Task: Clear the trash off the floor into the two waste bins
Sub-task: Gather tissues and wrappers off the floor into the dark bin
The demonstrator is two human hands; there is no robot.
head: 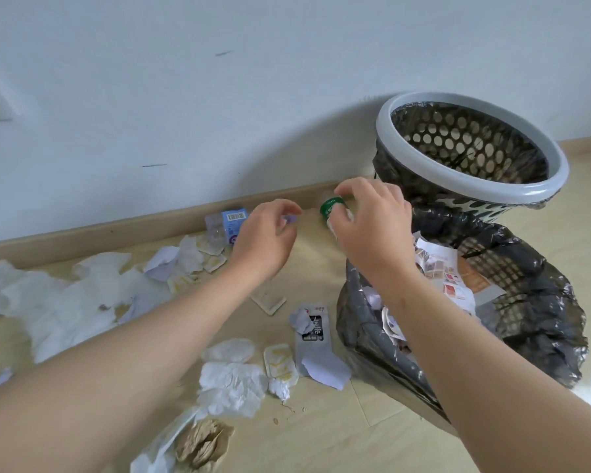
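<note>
Both grips out at the wall, picking trash up beside the near bin.

Nearest me, left of the near bin (386,363), brown paper (203,443), white paper wads (232,387) and a grey sachet (313,336) lie on the floor (321,431), not yet cleared. The near bin, lined black, holds torn paper and sits within easy reach for a drop. Farther out on its left, my left hand (263,237) has its grip pinched on a small lilac scrap (289,220), mostly hidden. My right hand (369,227) grips a green-capped bottle (332,208) near its neck, just past the near bin, ready for lifting, I judge. The far bin (458,184) stands close behind the near bin, with no trash showing inside.
</note>
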